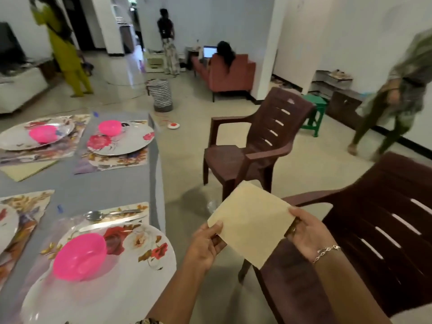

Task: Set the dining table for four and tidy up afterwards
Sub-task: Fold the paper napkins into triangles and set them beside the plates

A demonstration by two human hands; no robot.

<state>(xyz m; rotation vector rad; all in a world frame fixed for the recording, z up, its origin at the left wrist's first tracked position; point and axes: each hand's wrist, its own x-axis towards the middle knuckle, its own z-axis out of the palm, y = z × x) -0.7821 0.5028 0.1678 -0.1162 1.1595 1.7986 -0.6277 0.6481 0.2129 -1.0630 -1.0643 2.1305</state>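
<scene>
Both hands pinch a cream napkin beside the set table.

Left hand (205, 244) and right hand (304, 232) hold opposite corners of the flat square napkin (251, 224), possibly paper; the glossy floral plate (145, 251) is cut off, lower left.

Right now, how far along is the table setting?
Mostly laid: three floral plates carry pink bowls on placemats; a fourth is cut off. The nearest plate has a spoon and knife. The left hand and right hand hold a cream napkin beside the table; another napkin lies by the far-left setting. Left: placing napkins, then tidying.
</scene>
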